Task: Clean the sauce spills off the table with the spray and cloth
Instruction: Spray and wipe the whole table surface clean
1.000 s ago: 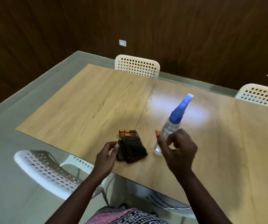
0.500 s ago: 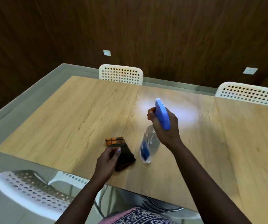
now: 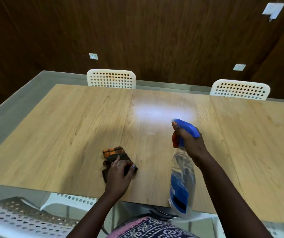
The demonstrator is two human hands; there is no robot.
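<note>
Patterned clothing of the person fills the lowest edge of the view, with a white perforated chair at lower left. Above it lies the near edge of the wooden table. The left hand rests on a folded dark checked cloth lying flat on the table near that edge; its fingers curl over the cloth, though whether they pinch it or only press on it cannot be told. The right hand holds a spray bottle raised off the table, fingers wrapped round its neck just below the blue spray head, nozzle pointing away toward the middle of the table. The clear bottle body looks stiff and fairly light, probably smooth and liable to slip if wet, so the neck is the sound place to hold it. The cloth appears soft and limp, best gathered in the palm. No sauce spill can be made out; a bright glare patch lies on the table beyond the nozzle. Two more white chairs stand at the far edge, before a dark wood wall.
</note>
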